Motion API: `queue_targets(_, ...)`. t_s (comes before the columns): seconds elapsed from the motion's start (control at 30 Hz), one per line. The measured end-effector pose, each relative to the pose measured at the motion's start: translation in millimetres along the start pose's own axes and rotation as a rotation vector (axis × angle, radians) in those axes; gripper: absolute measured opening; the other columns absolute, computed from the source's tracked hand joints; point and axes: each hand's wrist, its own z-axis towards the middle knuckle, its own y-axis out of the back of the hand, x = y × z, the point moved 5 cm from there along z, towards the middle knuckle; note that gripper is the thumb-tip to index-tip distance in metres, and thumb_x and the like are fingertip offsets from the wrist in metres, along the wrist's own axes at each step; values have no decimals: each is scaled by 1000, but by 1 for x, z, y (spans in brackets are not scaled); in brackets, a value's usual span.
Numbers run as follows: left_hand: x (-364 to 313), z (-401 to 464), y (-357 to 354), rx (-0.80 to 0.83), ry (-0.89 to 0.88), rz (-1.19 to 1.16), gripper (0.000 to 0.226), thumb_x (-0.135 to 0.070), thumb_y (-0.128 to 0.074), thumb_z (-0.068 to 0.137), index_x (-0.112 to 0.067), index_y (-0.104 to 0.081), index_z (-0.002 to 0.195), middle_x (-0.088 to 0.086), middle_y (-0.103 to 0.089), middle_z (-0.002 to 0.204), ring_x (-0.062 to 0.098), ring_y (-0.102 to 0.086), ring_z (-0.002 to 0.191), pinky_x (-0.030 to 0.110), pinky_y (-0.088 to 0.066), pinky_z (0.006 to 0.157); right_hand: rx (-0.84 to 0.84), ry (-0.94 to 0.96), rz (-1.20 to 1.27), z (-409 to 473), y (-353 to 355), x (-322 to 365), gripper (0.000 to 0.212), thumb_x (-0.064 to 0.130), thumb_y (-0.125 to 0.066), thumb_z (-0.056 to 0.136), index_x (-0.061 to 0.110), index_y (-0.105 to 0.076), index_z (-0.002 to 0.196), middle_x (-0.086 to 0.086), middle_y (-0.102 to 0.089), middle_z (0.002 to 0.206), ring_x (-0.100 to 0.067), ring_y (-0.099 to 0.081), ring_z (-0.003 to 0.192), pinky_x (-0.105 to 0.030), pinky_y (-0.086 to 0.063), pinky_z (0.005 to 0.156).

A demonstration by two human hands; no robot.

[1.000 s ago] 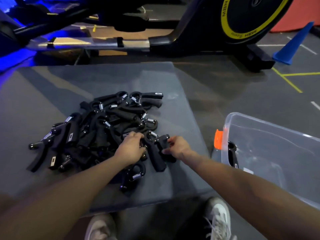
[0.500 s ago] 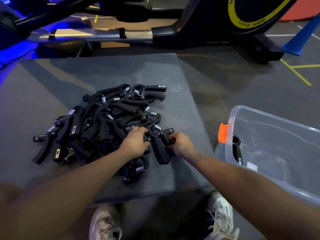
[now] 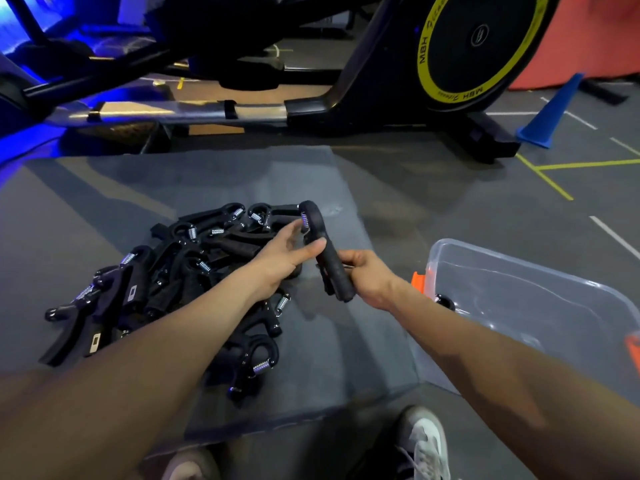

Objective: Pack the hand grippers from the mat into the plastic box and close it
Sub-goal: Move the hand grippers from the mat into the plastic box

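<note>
Black gripper [image 3: 329,261] is held above the mat [image 3: 104,209], clasped by the right hand [image 3: 367,278], pinched by the left hand [image 3: 287,254]; snagged neighbours in the pile [image 3: 166,282] might be dragged off before the box [image 3: 519,292].

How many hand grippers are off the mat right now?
2, as far as shows. One lifted hand gripper is held between the right hand and left hand. Another lies in the plastic box; more there may be hidden.
</note>
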Motion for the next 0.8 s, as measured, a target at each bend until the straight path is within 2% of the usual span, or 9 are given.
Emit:
queue_targets(0.13, -21, 2, -20, 25, -79, -59, 34, -5, -65, 82, -15, -53, 112, -8, -61, 103, 0, -56, 97, 15, -42, 89, 35, -44, 43, -9, 9, 7, 30, -15, -45, 88, 4, -66, 79, -21, -61, 88, -33, -55, 89, -48, -41, 85)
queue_targets(0.23, -25, 5, -30, -3, -65, -146, 17, -8, -64, 84, -16, -56, 97, -5, -62, 93, 8, -57, 92, 19, -43, 87, 3, -74, 100, -13, 20, 11, 34, -16, -46, 87, 5, -69, 74, -14, -68, 72, -27, -65, 69, -47, -50, 82)
queue_targets(0.3, -23, 10, -32, -41, -23, -178, 8, -17, -64, 85, -18, -57, 88, -1, -62, 89, 16, -57, 95, 28, -41, 95, -47, -65, 120, -17, 27, 20, 31, -13, -44, 90, 5, -66, 75, -2, -69, 56, -14, -66, 52, -31, -56, 61)
queue_targets(0.4, -27, 18, -34, -101, 14, -153, 19, -27, -66, 85, -14, -57, 95, 8, -65, 104, 24, -59, 107, 36, -40, 105, -171, 14, 18, -24, 42, 39, 21, 1, -47, 95, 4, -64, 85, 7, -65, 47, -3, -59, 40, -16, -49, 42)
queue_targets(0.47, -32, 24, -39, -137, 29, -114, 27, -34, -69, 81, -14, -57, 94, 13, -65, 112, 29, -60, 112, 43, -41, 106, -222, 74, -74, -30, 54, 51, 19, 9, -48, 96, 2, -66, 95, 5, -65, 53, -8, -59, 47, -22, -53, 52)
queue_targets(0.53, -40, 30, -46, -189, 26, -49, 34, -37, -71, 79, -12, -55, 96, 12, -65, 108, 28, -61, 106, 38, -45, 101, -231, 118, -176, -37, 65, 64, 15, 12, -56, 93, 2, -67, 98, -4, -65, 71, -19, -61, 69, -38, -54, 76)
queue_targets(0.6, -46, 36, -58, -223, 2, 7, 41, -39, -72, 77, -10, -55, 100, 7, -62, 100, 24, -59, 100, 34, -44, 93, -238, 125, -300, -43, 77, 73, 15, 9, -68, 83, 7, -67, 98, -8, -67, 85, -22, -63, 84, -40, -51, 93)
queue_targets(0.67, -50, 41, -79, -224, 1, 49, 39, -42, -72, 76, -12, -54, 93, 6, -59, 98, 23, -56, 98, 32, -41, 87, -290, 97, -457, -50, 89, 77, 31, 9, -77, 74, 7, -67, 103, -11, -71, 95, -22, -66, 90, -37, -51, 96)
queue_targets(0.8, -46, 47, -129, -177, 37, 18, 31, -34, -69, 82, -17, -44, 75, 1, -52, 84, 19, -48, 89, 27, -35, 80, -426, 90, -671, -68, 114, 78, 42, 11, -79, 71, 6, -65, 110, -9, -69, 98, -16, -57, 83, -24, -46, 80)
